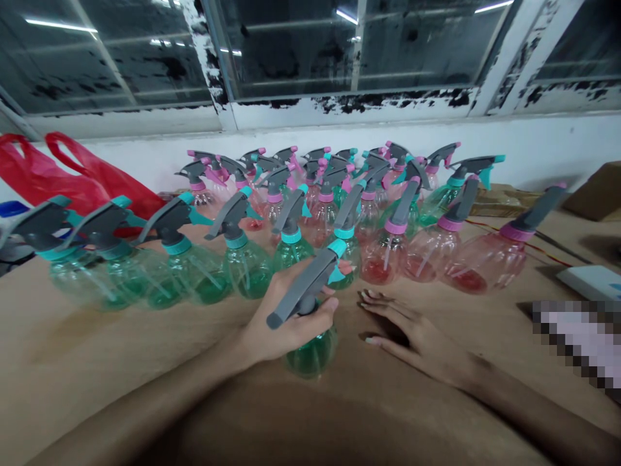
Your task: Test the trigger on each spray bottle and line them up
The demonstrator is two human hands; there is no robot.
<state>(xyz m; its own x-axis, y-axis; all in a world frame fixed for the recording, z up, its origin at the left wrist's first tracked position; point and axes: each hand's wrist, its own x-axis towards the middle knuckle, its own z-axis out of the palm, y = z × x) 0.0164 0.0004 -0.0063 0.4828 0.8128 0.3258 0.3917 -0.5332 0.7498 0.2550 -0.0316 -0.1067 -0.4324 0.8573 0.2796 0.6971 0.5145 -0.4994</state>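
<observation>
My left hand [286, 317] is wrapped round the neck of a green spray bottle [313, 353], just under its grey trigger head. The bottle stands upright on the table, its teal nozzle pointing away from me. Fingers hide its collar and part of the trigger. To its right, my right hand [412, 330] rests on the tabletop with fingers stretched out, holding nothing. Directly beyond both hands runs a front row of spray bottles, green ones with teal collars such as this green bottle [247, 268] and, on the right, pink ones such as this pink bottle [383, 255].
More green and pink spray bottles crowd behind the front row, near the white wall. A red plastic bag [97, 181] lies at the back left. On the right are a cardboard box [596, 191], a white box [589, 281], thin wires and a blurred-out patch.
</observation>
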